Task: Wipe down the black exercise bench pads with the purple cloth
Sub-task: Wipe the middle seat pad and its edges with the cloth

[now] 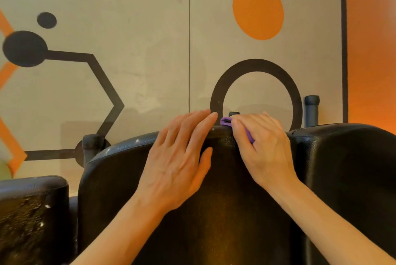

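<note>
A large black textured bench pad (120, 179) fills the lower middle of the head view. My left hand (177, 157) lies flat on its upper part, fingers straight and reaching over the top edge. My right hand (263, 149) presses the purple cloth (225, 122) against the pad's top edge. The cloth is bunched under the fingers and only small bits show beside them. A second black pad (347, 168) stands to the right, and a worn one (32, 217) sits at the lower left.
Two dark upright posts (311, 110) (92, 149) rise behind the pads. Close behind is a beige wall (150, 28) painted with black and orange shapes, and an orange wall (372, 50) is at the right.
</note>
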Demonstrator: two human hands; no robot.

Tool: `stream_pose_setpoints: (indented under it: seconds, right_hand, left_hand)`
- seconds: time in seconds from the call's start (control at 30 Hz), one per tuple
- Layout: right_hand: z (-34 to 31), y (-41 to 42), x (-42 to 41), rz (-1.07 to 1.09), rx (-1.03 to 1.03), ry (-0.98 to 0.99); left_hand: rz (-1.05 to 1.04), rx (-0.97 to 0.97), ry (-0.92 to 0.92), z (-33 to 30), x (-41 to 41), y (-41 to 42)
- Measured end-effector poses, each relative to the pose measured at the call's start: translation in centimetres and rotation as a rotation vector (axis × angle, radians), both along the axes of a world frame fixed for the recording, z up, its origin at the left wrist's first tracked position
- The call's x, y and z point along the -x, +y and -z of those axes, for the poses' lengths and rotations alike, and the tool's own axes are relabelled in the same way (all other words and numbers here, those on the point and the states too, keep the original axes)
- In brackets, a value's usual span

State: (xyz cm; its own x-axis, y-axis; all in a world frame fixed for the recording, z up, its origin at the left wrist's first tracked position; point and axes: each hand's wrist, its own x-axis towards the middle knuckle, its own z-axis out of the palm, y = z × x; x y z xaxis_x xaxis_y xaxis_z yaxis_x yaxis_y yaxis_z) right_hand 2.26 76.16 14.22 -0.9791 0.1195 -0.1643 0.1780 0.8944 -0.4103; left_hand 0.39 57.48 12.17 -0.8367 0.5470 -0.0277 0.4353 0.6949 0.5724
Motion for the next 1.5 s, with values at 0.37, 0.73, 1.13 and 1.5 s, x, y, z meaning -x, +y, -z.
stream_pose_setpoints:
  seconds: [0.37, 0.73, 1.13, 1.5]
  right_hand:
    - [0.2, -8.4, 1.1, 0.08, -0.112, 0.022]
    - [-1.0, -6.6, 0.5, 0.147, -0.215, -0.009]
    - [0.4, -11.5, -0.7, 0.16, -0.11, -0.003]
    - [1.4, -12.5, -2.7, -0.088, -0.292, 0.011]
  left_hand:
    - [-0.509, 0.208, -0.102, 1.6, -2.4, -7.4]
    - [-0.48, 0.204, -0.073, 1.9, -2.6, -7.5]
    - [-0.498, 0.183, -0.053, 2.1, -2.6, -7.6]
    - [-0.51, 0.146, -0.027, 2.3, -2.7, -7.6]
